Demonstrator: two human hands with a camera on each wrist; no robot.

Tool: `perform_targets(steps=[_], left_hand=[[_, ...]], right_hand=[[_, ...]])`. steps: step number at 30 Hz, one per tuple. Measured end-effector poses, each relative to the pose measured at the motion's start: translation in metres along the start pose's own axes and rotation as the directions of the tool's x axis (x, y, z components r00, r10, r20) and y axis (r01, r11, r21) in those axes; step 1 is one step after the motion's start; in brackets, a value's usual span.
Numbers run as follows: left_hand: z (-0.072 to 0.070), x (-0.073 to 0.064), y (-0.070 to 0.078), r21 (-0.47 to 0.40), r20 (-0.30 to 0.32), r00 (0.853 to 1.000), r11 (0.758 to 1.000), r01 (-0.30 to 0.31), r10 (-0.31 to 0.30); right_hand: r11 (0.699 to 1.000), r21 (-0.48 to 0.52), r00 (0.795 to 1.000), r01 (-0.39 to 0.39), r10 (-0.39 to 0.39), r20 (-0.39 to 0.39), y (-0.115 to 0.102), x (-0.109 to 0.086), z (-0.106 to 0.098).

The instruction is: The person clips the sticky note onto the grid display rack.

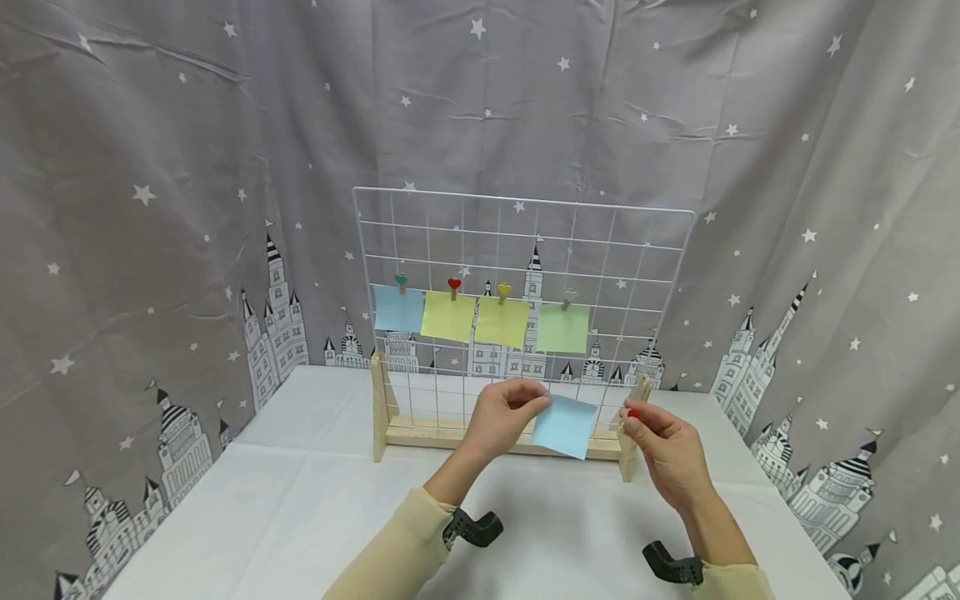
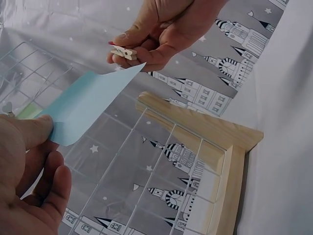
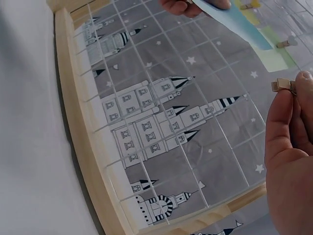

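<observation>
My left hand (image 1: 504,417) pinches a blue sticky note (image 1: 566,427) by its upper left corner, in front of the lower part of a white wire grid (image 1: 525,200). To the right, my right hand (image 1: 670,450) holds a small wooden clothespin (image 2: 124,52) with a red heart (image 1: 633,413) between thumb and fingers. Note and clothespin are apart. On the grid hang a blue note (image 1: 398,309), two yellow notes (image 1: 448,316) and a green note (image 1: 563,328), each under a heart clothespin. In the right wrist view the held clothespin (image 3: 283,85) points toward the grid.
A wooden stand (image 1: 420,435) carries the grid on a white-covered table (image 1: 300,500). Its right upright (image 1: 628,454) is close to my right hand. Behind hangs a grey curtain (image 1: 480,108) with stars and castles. Each wrist wears a black camera mount (image 1: 474,528).
</observation>
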State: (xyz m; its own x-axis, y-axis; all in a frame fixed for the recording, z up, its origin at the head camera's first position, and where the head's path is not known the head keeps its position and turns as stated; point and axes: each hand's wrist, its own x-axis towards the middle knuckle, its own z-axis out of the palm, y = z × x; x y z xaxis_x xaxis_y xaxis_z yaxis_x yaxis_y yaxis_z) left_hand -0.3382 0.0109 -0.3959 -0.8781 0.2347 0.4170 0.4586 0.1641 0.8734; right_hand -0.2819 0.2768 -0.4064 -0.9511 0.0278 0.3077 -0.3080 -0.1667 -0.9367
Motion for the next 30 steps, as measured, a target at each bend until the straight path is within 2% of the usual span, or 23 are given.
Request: perform_targets(steps=[9,20,30], left_hand=[[0.003,0.005,0.014,-0.024,0.015,0.999,0.999,-0.034,0.035],[0.009,0.018,0.033,-0.043,0.002,0.998,0.997,-0.057,0.057],[0.017,0.029,0.042,-0.030,-0.027,0.998,0.998,-0.052,0.051]], right_hand=[[0.998,-0.004,0.998,0.065,-0.065,0.010,-0.016,0.005,-0.002],[0.990,0.028,0.990,0.140,-0.140,-0.006,-0.043,0.015,-0.006],[0.980,0.057,0.982,0.191,-0.190,-0.018,-0.064,0.028,-0.006]])
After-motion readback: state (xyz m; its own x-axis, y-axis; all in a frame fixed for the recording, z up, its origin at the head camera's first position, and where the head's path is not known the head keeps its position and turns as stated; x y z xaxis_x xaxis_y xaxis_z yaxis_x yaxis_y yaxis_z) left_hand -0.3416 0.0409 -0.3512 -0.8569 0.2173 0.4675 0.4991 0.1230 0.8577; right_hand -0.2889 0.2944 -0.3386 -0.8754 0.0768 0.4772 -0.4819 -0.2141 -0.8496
